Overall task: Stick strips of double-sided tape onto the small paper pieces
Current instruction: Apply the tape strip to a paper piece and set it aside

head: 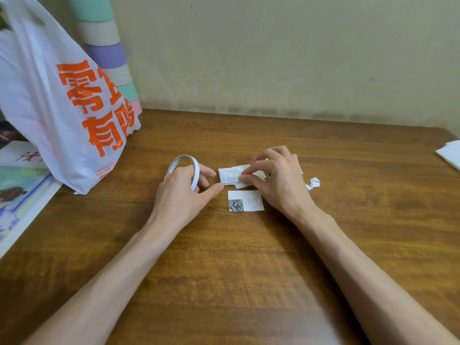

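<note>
The left hand (184, 192) grips the tape roll (185, 156), which stands on edge on the counter (249, 270). Just beside it, the right hand (276, 180) curls its fingers and seems to pinch a small paper piece (227, 176). A second paper piece (249, 201) lies flat nearer the person, untouched.

White bag (49, 100), orange print; brown wood-grain table (249, 270); white tape roll (185, 170).

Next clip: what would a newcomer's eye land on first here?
Likely the big white plastic bag with orange characters standing at the left on the brown wooden table. Next, mid-table, the left hand gripping a white ring-shaped tape roll, and the right hand beside it pinching small white printed paper pieces.
</note>
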{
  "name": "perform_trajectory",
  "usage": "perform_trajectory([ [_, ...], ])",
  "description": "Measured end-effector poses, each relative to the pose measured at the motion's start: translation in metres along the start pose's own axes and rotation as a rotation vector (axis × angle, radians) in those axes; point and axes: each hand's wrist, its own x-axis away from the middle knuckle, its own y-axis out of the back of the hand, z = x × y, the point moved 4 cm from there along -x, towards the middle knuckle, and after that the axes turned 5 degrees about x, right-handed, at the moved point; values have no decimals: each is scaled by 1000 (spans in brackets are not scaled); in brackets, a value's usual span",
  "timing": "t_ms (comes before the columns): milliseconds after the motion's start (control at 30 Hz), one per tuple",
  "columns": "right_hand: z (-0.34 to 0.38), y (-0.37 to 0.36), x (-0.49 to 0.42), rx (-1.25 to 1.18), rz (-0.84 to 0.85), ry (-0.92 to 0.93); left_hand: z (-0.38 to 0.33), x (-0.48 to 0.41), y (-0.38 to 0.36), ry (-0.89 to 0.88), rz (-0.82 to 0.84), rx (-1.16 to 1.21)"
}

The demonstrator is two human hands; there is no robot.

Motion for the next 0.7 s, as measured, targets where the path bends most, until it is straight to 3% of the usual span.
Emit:
perform_trajectory([
  [100,2,9,2,-79,-85,8,-1,0,3,45,-52,104],
  [300,21,24,12,-79,-155,158,-4,3,1,145,-12,537],
  [467,19,34,24,-136,31,165,-3,2,-2,245,39,664],
  [600,19,42,32,-160,-240,196,-7,5,-1,298,126,723],
  [700,18,40,33,-248,-256,75,-11,6,2,202,139,651],
])
